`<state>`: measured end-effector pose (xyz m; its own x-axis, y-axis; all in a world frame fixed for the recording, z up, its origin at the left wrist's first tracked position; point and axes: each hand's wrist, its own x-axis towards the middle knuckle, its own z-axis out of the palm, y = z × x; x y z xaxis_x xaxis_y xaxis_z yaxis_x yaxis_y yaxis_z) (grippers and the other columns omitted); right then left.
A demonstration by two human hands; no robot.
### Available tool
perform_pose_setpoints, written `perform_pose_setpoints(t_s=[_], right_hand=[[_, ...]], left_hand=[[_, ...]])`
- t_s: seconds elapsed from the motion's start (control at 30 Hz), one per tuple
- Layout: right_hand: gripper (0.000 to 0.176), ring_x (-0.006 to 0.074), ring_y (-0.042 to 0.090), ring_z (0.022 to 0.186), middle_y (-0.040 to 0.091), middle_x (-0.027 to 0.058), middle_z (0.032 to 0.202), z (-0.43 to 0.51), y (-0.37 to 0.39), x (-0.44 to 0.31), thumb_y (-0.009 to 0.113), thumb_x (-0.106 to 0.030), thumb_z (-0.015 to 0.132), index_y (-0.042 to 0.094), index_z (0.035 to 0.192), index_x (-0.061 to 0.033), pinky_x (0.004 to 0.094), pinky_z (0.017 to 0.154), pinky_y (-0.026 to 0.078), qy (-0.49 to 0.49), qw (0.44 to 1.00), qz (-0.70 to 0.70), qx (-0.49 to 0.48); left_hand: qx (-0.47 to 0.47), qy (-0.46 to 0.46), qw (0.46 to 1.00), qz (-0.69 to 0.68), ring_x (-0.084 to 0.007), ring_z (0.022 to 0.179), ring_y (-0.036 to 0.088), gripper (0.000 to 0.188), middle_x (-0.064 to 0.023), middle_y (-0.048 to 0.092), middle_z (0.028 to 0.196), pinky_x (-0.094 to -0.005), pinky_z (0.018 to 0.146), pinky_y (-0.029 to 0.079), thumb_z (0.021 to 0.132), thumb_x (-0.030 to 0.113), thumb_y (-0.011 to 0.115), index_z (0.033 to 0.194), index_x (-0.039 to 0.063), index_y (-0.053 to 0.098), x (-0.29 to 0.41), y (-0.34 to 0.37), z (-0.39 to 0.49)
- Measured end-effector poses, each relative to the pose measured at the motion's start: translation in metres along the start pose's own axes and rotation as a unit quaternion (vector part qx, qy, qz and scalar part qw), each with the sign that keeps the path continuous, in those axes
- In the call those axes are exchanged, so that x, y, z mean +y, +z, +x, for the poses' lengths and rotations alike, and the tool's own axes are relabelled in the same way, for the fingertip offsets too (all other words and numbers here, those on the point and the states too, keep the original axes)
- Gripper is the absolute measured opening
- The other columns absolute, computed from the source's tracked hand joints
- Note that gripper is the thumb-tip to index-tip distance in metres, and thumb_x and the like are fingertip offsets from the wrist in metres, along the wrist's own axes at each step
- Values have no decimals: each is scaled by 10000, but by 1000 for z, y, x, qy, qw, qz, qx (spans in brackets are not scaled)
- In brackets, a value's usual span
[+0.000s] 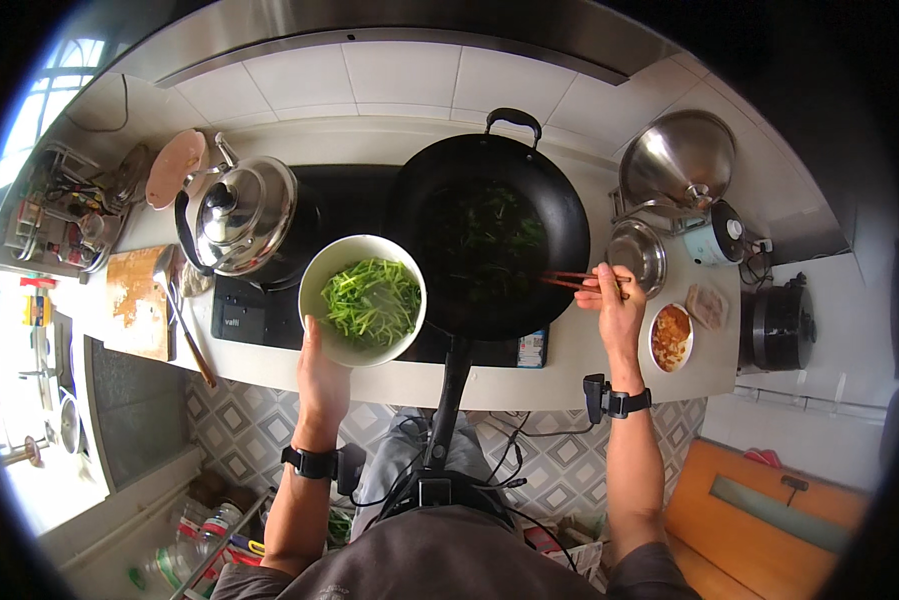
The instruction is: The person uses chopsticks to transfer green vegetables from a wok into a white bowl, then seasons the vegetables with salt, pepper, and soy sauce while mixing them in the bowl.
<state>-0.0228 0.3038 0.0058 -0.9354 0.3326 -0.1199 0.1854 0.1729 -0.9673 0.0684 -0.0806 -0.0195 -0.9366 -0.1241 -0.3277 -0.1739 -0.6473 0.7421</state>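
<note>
My left hand grips the near rim of a white bowl, thumb along its outer left side. Cut green stems lie inside the bowl. Over the right rim of a black wok, my right hand holds a pair of brown chopsticks. Their tips reach down into the wok. Dark liquid with scattered greens fills the wok's bottom, too dim to make out well. The wok's long black handle points toward my body.
A steel kettle stands left on the black cooktop. Beyond it are a cutting board and a spatula. At right sit a steel bowl, a large lid and a white dish of reddish food. Cables hang before me.
</note>
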Motion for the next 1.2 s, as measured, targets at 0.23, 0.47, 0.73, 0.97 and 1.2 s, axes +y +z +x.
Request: perform_pose_setpoints(t_s=[0.23, 0.47, 0.73, 0.97, 1.2], right_hand=[[338, 206, 739, 674, 711, 134, 874, 1, -11, -5, 614, -300, 1046, 649, 1045, 37, 274, 574, 601, -14, 999, 43, 13], [308, 193, 739, 689, 709, 128, 859, -10, 4, 0, 624, -274, 1045, 640, 1024, 33, 274, 581, 590, -4, 1000, -22, -21], [318, 197, 743, 680, 711, 134, 869, -11, 17, -5, 601, -280, 1054, 646, 1046, 35, 258, 582, 598, -24, 998, 20, -55], [271, 195, 745, 696, 711, 126, 854, -16, 39, 8, 619, -231, 1044, 658, 1030, 37, 264, 575, 599, -11, 995, 42, -93], [291, 233, 738, 661, 716, 154, 849, -7, 5, -31, 616, -252, 1041, 644, 1056, 37, 305, 576, 622, -15, 991, 130, -6]], left_hand=[[6, 4, 1000, 11, -255, 1357, 531, 614, -115, 459, 1546, -428, 1093, 491, 1107, 471, 381, 1586, 97, 292, -1, 1, 0], [3, -5, 1000, 24, -254, 1360, 530, 623, -117, 457, 1548, -428, 1095, 487, 1104, 480, 383, 1586, 96, 292, -4, 0, 4], [13, -2, 1000, 26, -254, 1361, 530, 622, -119, 458, 1548, -427, 1098, 484, 1106, 479, 379, 1586, 94, 291, -3, 5, 6], [26, -13, 1000, -3, -256, 1346, 515, 613, -127, 476, 1523, -416, 1122, 435, 1111, 449, 395, 1565, 43, 330, -1, 12, 5], [-1, -18, 999, -41, -260, 1320, 526, 618, -132, 499, 1494, -418, 1121, 430, 1102, 447, 427, 1535, 9, 371, -8, 19, 7]])
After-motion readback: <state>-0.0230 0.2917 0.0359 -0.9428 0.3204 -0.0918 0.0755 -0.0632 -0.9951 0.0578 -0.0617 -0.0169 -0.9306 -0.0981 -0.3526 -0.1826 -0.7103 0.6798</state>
